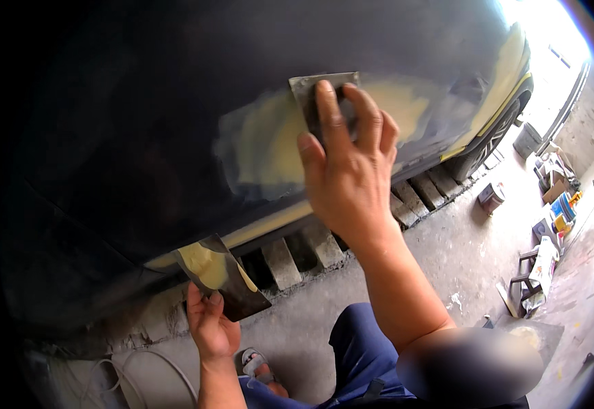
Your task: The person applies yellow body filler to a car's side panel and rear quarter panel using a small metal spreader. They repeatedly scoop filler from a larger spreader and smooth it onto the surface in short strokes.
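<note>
Basically, biggest thing's the dark car body (140,102) filling the upper L and centre of view, w/ a wheel (491,146) at the far R end. Low on its side sits a broad yellow filler patch (263,146), edges feathered to grey.

Next size down: dark board (246,303), held tilted near the car's lower edge. L hand (214,330) pinches it at its lower L edge, thumb & fingertips only. Looks thin, prob. light & fairly stiff; best hold = that bare edge, since wet filler would be slick.

Smaller: flat spreader (301,85), up against the panel over the patch. R hand (355,174) grips it from the outer side, index finger laid along the plate, thumb at the lower L, other fingers curled on the far side. Prob. light, thin, maybe a bit springy; hold the back/middle & keep fingers off the working edge. Material: can't tell.

Smallest: yellow dollop (203,264) on the board's upper L, prob. soft, sticky, smears easily.
</note>
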`<state>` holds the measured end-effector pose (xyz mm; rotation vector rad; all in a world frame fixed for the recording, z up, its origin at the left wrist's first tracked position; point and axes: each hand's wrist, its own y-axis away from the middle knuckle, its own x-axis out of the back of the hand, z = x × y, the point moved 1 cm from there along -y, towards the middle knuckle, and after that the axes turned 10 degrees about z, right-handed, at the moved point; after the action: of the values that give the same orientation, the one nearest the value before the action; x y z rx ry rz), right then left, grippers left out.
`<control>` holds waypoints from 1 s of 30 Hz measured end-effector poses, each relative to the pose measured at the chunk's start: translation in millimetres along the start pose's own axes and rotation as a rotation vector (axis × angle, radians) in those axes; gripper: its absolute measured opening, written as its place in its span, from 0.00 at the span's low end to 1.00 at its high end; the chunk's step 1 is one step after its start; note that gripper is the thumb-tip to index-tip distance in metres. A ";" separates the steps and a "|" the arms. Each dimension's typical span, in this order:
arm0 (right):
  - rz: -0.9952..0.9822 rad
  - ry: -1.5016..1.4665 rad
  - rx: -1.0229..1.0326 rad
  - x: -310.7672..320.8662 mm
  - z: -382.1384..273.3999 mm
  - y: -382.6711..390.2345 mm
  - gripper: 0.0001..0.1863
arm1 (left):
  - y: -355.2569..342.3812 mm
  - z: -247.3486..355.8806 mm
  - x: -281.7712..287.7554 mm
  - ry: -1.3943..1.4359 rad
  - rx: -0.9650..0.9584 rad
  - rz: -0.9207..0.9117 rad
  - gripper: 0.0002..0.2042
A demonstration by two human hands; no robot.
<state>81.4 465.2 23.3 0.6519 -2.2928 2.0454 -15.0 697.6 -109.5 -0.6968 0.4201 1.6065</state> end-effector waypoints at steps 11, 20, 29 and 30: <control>-0.295 -0.001 -0.058 -7.8 -29.5 114.0 0.33 | 0.1 4.5 12.1 -0.023 0.000 0.083 0.21; -0.379 -0.685 -0.204 54.6 -20.3 114.6 0.30 | 8.9 -0.7 -11.2 0.052 0.122 0.091 0.22; -0.670 -1.082 -0.460 83.0 21.9 162.5 0.24 | 15.3 8.6 -48.0 0.174 0.198 -0.005 0.22; -0.601 -1.180 -0.634 83.7 29.3 163.0 0.24 | 14.8 9.6 -50.5 0.180 0.220 -0.015 0.22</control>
<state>-36.6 422.7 -113.4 2.4624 -2.3524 0.5610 -29.1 663.1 -71.2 -0.6759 0.7102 1.4614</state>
